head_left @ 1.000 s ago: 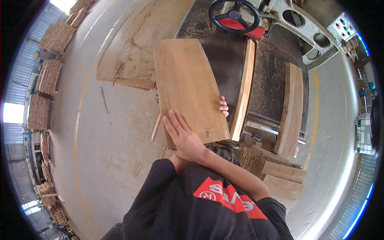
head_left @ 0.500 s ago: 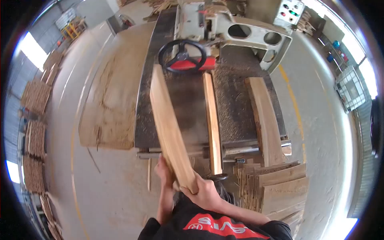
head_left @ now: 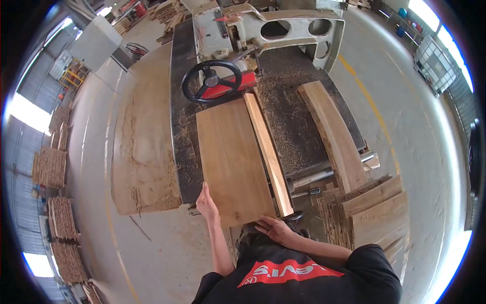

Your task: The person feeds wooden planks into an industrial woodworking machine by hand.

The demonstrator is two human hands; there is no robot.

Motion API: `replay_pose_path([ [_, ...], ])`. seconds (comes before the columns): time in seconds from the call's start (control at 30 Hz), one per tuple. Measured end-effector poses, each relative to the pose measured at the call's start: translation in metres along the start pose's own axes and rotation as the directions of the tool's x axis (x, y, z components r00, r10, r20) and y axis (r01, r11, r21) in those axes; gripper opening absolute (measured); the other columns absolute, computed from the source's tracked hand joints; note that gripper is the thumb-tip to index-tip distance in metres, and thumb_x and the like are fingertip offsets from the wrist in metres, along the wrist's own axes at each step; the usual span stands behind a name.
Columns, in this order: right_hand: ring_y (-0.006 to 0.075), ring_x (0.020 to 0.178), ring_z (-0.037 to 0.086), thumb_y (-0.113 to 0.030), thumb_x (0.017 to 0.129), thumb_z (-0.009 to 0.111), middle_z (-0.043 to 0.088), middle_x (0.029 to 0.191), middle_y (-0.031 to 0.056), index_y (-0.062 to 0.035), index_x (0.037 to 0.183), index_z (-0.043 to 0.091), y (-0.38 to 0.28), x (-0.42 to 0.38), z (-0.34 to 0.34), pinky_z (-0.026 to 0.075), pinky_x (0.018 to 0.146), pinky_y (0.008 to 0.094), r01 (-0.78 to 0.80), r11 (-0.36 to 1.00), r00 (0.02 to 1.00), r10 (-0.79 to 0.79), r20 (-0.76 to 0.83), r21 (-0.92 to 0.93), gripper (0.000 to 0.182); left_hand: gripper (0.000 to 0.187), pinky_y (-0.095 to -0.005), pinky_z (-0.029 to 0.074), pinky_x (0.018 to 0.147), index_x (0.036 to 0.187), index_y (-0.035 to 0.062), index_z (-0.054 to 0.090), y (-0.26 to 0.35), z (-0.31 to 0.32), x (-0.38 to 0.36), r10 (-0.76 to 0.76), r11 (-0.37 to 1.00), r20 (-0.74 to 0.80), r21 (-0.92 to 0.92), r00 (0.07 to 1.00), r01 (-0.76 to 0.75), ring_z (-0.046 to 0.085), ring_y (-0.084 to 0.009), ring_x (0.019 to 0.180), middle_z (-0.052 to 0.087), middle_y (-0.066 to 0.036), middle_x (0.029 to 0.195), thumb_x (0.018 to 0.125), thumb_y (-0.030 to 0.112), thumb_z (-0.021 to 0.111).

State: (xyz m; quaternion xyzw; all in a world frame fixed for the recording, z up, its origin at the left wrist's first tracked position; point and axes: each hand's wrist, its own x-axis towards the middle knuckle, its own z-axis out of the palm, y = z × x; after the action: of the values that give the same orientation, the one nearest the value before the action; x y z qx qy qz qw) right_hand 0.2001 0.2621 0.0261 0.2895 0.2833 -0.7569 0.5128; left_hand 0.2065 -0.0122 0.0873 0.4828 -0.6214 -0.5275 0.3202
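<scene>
A wide, flat board [head_left: 233, 162] lies on the dark machine table, its near end reaching past the front edge. At the board's left edge is my left hand [head_left: 206, 203], its fingers closed on the edge. My right hand [head_left: 276, 229] holds the near end by its right corner, fingertips on top. Along the board's right side runs a narrow light wooden strip [head_left: 268, 152]. Beyond the far end stands a black handwheel [head_left: 211, 81] with a red part behind it.
Another plank [head_left: 334, 134] lies at the table's right and overhangs its front. Stacked boards [head_left: 379, 213] stand at the lower right. A pale machine frame [head_left: 298, 28] spans the back. A dusty wooden sheet [head_left: 144, 147] is left of the table [head_left: 291, 121].
The board has gone from tilted up on its edge to flat beside the strip. My left hand now holds its left side and my right hand its near end. The view has shifted.
</scene>
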Motion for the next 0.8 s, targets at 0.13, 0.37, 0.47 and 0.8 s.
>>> replay_pose_path([
  [0.13, 0.0280, 0.132, 0.063, -0.016, 0.105, 0.068, 0.069, 0.133, 0.0106, -0.0072, 0.130, 0.064, -0.011, 0.002, 0.037, 0.048, 0.116, 0.0560, 0.105, 0.993, 0.982, -0.096, -0.161, 0.049, 0.027, 0.073, -0.0340, 0.055, 0.088, 0.114, -0.0155, 0.074, 0.012, 0.015, 0.018, -0.208, 0.959, -0.021, -0.201, 0.978, 0.199, 0.071, -0.0204, 0.098, 0.077, -0.019, 0.106, 0.101, 0.055, 0.068],
  [0.37, 0.0274, 0.097, 0.074, -0.051, 0.109, 0.057, 0.074, 0.100, 0.0156, 0.0044, 0.114, 0.066, -0.029, 0.023, 0.067, 0.062, 0.085, 0.0391, -0.035, 0.951, 0.979, -0.028, -0.201, -0.306, 0.056, 0.082, -0.0375, 0.055, 0.092, 0.121, -0.0175, 0.071, 0.016, 0.039, 0.053, -0.231, 0.965, -0.081, -0.147, 0.969, 0.218, 0.073, -0.0264, 0.103, 0.076, -0.024, 0.114, 0.099, 0.061, 0.068],
  [0.47, 0.0231, 0.067, 0.069, -0.049, 0.109, 0.058, 0.070, 0.079, 0.0113, 0.0036, 0.097, 0.067, -0.026, 0.053, 0.076, 0.056, 0.060, 0.0360, 0.166, 0.915, 0.946, -0.253, -0.204, -0.367, 0.054, 0.083, -0.0389, 0.054, 0.095, 0.122, -0.0168, 0.071, 0.024, 0.050, 0.072, -0.183, 0.977, -0.036, -0.114, 0.982, 0.178, 0.073, -0.0287, 0.105, 0.076, -0.025, 0.116, 0.099, 0.063, 0.066],
  [0.8, 0.0159, 0.051, 0.058, -0.045, 0.107, 0.065, 0.060, 0.065, 0.0048, 0.0002, 0.081, 0.066, -0.075, 0.118, 0.159, 0.045, 0.049, 0.0317, 0.368, 0.860, 0.827, -0.476, -0.298, -0.352, 0.052, 0.102, -0.0441, 0.050, 0.106, 0.132, -0.0196, 0.062, 0.060, 0.103, 0.158, -0.192, 0.970, 0.078, -0.138, 0.978, 0.201, 0.065, -0.0370, 0.123, 0.064, -0.032, 0.136, 0.092, 0.074, 0.065],
])
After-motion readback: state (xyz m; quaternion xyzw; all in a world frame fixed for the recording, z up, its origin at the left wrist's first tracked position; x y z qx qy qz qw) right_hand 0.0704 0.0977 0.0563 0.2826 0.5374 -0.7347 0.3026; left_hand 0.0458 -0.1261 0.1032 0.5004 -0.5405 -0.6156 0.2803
